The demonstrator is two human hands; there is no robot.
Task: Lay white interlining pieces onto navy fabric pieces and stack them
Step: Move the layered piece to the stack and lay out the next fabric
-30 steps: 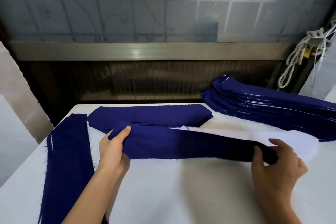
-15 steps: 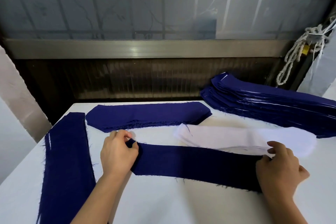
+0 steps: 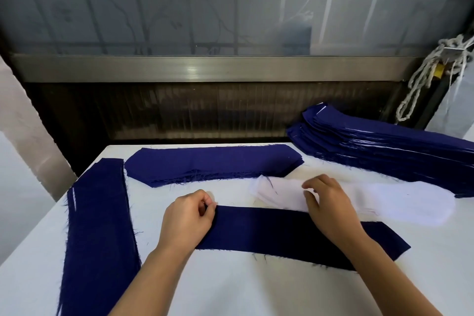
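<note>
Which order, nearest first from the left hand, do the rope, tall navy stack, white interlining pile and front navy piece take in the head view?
1. front navy piece, touching the left hand
2. white interlining pile, to its right
3. tall navy stack, far right
4. rope, back right corner

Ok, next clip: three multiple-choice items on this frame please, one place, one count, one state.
1. Where is the white interlining pile? A behind the front navy strip; B on the floor; C on the sill.
2. Navy stacks besides that strip? A one; B three; C five.
3. The front navy strip is: A flat on the table; B lifted; C rolled.
Answers: A, it lies just beyond the strip; B, left stack, back stack, right stack; A, it lies spread out.
</note>
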